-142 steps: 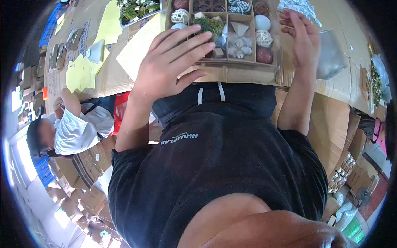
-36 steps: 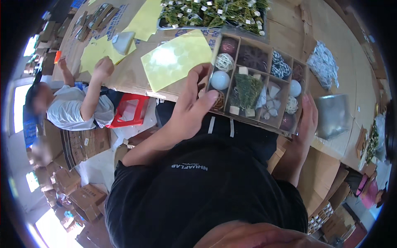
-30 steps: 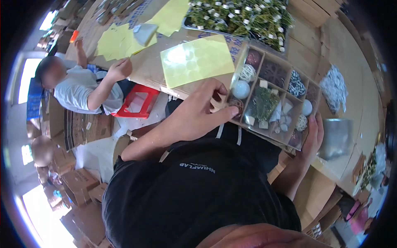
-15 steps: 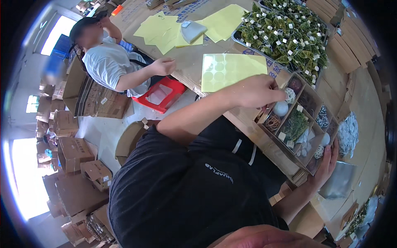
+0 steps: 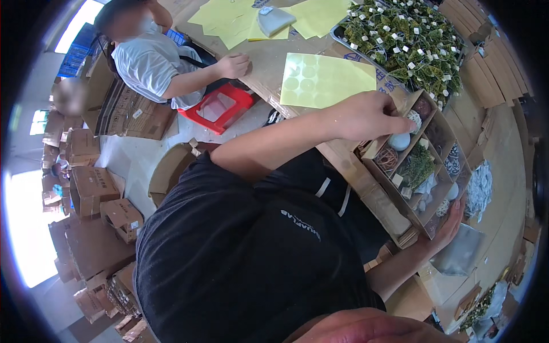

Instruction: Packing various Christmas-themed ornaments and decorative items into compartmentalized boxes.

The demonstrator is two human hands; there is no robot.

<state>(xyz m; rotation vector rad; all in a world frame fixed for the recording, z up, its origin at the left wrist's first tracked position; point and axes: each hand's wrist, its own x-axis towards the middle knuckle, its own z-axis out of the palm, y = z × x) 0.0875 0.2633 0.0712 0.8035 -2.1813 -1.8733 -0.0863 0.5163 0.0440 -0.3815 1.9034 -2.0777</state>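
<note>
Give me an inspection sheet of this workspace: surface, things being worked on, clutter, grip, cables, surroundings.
Surface: table covered in cardboard.
Job's things: divided box at the table edge, holding a white woven ball, a pale smooth ball and green foliage.
Clutter: yellow sticker sheet, green sprigs with pale cubes, crumpled silvery sheet, clear bag.
Grip: left hand at the white woven ball, closure unclear; right hand against the box's right end.
Cables: nothing seen.
Surroundings: co-worker, red stool, cardboard cartons.
</note>
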